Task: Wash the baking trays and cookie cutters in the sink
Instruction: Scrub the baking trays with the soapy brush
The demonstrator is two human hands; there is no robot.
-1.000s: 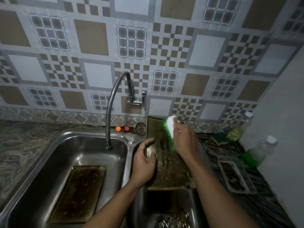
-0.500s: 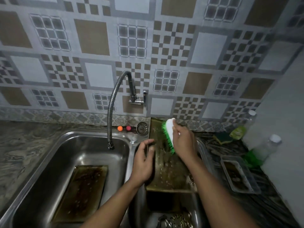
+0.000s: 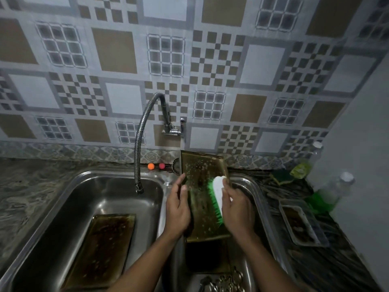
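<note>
Baking tray (image 3: pixel 101 247), brown with grime, lay flat in the left basin of the sink (image 3: pixel 94 172), below the hose faucet (image 3: pixel 137 154). Across the divider, the left hand (image 3: pixel 177 209) had its grip clamped on the left edge of a second tray (image 3: pixel 200 171), which stood tilted in the right basin with its top toward the wall. The right hand (image 3: pixel 237 211) had its grip closed round a white brush (image 3: pixel 217 190), green bristles pressed on that tray's face. Cookie cutters (image 3: pixel 225 281) lay on the basin floor below. On the bench to the right sat a clear container (image 3: pixel 315 226) and a bottle of green liquid (image 3: pixel 324 199).
</note>
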